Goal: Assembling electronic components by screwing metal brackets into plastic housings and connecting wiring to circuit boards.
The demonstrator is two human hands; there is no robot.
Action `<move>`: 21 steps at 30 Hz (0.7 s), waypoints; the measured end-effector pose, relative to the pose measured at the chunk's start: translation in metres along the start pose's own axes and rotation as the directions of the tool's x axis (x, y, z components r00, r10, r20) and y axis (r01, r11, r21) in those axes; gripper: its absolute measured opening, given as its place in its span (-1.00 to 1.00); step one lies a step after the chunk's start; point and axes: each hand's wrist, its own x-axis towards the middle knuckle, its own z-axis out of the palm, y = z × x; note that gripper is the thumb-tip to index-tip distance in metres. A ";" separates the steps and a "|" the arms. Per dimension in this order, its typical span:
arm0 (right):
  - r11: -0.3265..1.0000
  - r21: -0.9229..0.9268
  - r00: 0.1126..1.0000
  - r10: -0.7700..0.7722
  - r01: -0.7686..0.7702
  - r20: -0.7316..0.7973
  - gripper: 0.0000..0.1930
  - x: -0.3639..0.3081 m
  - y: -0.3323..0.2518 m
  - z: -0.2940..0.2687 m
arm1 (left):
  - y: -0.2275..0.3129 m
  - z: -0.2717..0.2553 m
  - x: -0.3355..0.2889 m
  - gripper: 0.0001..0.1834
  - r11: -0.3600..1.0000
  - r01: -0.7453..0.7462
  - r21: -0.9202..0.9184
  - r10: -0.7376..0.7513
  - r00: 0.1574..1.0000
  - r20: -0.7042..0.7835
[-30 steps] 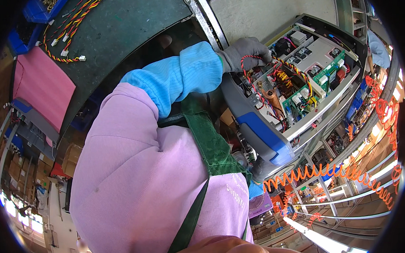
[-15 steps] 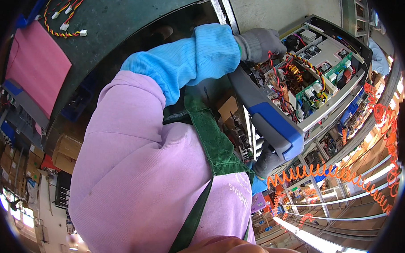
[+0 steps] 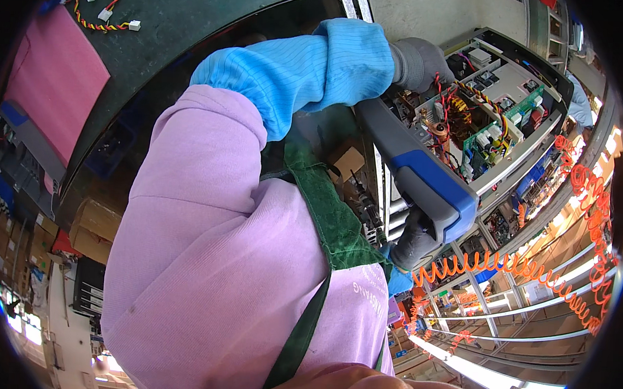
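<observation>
Pink sheet [image 3: 58, 83], orange hose [image 3: 584, 178] (coiled)

To your right sits a boxy machine [image 3: 482, 111], its top open and its grey-and-blue front [image 3: 434, 177] nearest you. Inside, you see a green circuit board [image 3: 527, 110], a copper-coloured coil [image 3: 460, 112], and loose red, black and yellow wires [image 3: 488, 102] crossing above the parts.
</observation>
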 end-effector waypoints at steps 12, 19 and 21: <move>0.993 0.100 0.997 0.059 -0.064 0.051 -0.70 -0.001 0.026 -0.007 | -0.001 0.026 -0.008 -0.55 0.993 -0.078 0.088 0.089 0.989 -0.122; 0.996 0.075 0.998 0.040 -0.043 0.042 -0.71 -0.003 0.010 -0.002 | 0.002 0.020 -0.014 -0.61 0.980 -0.077 0.184 0.095 0.991 -0.091; 0.983 0.098 0.986 0.151 -0.158 0.072 -0.66 -0.002 -0.004 -0.003 | 0.002 0.023 -0.010 -0.61 0.982 -0.074 0.175 0.094 0.990 -0.108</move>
